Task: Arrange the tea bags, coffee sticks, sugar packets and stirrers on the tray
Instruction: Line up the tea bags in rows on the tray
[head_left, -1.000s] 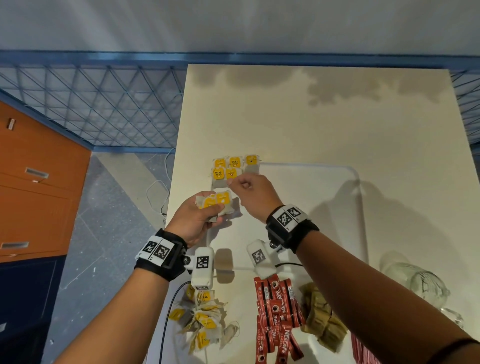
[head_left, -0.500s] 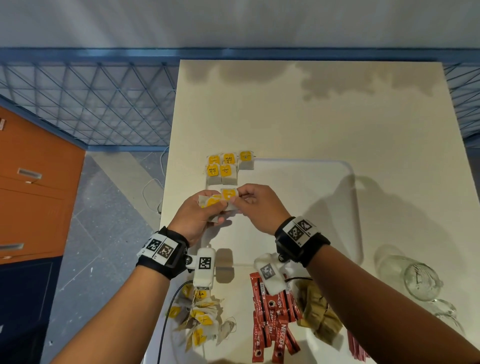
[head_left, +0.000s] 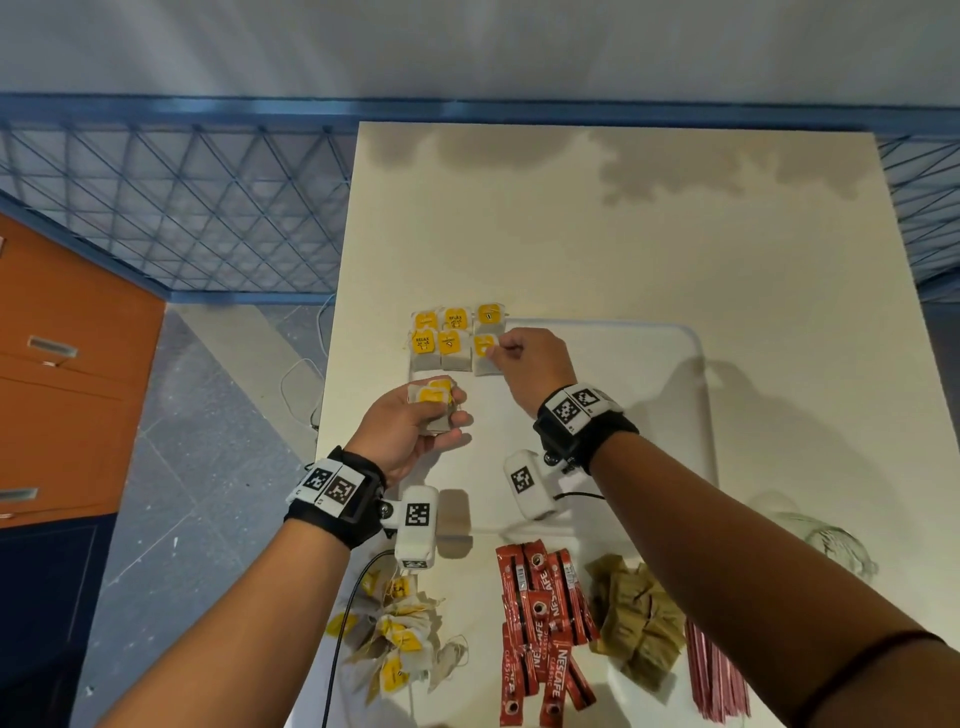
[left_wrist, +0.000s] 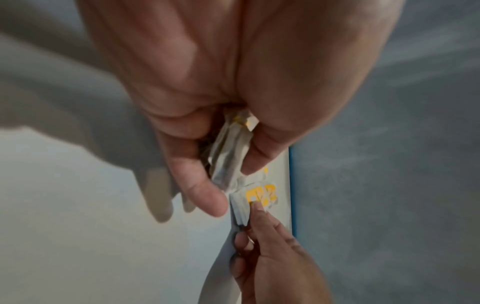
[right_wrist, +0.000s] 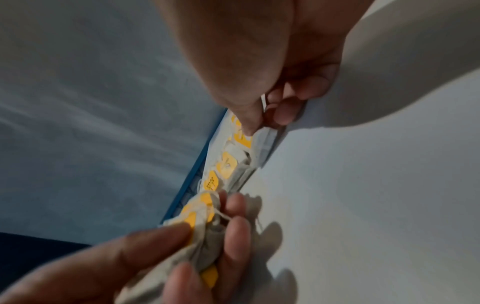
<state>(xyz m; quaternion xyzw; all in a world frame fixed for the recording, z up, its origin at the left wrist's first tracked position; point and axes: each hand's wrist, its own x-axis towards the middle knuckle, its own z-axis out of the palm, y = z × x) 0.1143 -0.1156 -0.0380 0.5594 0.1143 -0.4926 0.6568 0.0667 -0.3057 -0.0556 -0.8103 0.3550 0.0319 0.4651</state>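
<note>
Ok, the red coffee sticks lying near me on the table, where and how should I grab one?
Probably pinch a coffee stick across its narrow width near the middle, coming straight down. They lie flat, long and thin, overlapping in a loose pile, so take a top one. The right hand is nearer but is busy with a tea bag.

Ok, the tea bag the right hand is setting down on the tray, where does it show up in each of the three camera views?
Head: the tea bag lies in the tray's far left corner, last in the near row, pinched by the right hand.
Left wrist: tea bag low, right of centre, under the right hand's fingertips.
Right wrist: tea bag at centre, just below the thumb.
Shared landmark: the row of yellow tags beside it.
</note>
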